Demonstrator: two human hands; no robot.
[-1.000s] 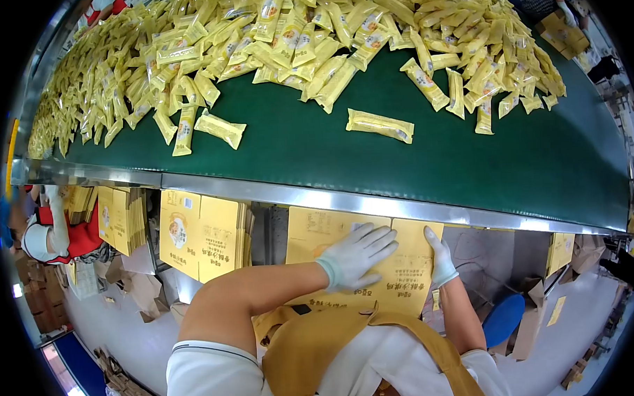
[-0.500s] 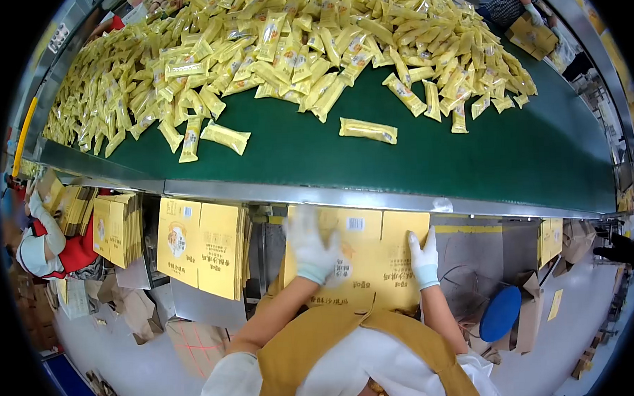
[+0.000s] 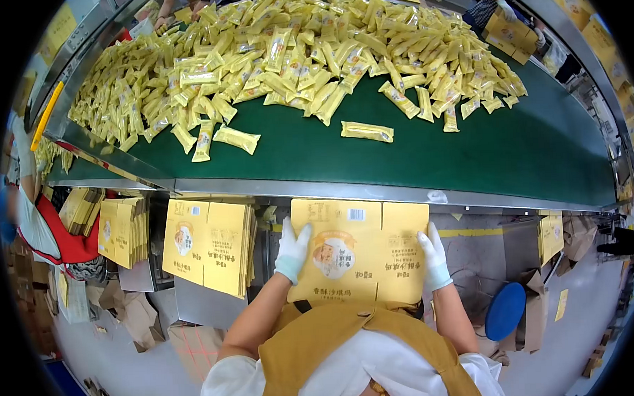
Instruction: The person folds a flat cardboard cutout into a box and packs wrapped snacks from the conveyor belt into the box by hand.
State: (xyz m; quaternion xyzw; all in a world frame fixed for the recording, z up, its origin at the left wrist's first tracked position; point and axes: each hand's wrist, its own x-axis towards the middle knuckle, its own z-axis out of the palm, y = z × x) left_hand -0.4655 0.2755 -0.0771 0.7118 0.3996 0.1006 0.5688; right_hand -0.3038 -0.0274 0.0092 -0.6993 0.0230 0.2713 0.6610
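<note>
A flat yellow printed cardboard carton (image 3: 355, 280) is in front of my body, just below the metal edge of the conveyor. My left hand (image 3: 292, 251), in a white glove, grips its left side with the thumb over the front. On the opposite side my right hand (image 3: 435, 257), also gloved, holds the right edge, thumb towards the print. The fingers behind the carton are hidden. Whether it is one carton or several together I cannot tell.
Yellow snack packets (image 3: 284, 66) lie heaped on the green conveyor belt (image 3: 441, 162). Folded cartons (image 3: 207, 247) stand in a stack to the left. A blue round stool (image 3: 505, 311) is at the right. Another person's red garment (image 3: 70, 234) shows at far left.
My left hand has moved from over the carton's face to its left edge, uncovering the print. My right hand stays at the right edge. The view has shifted slightly.
</note>
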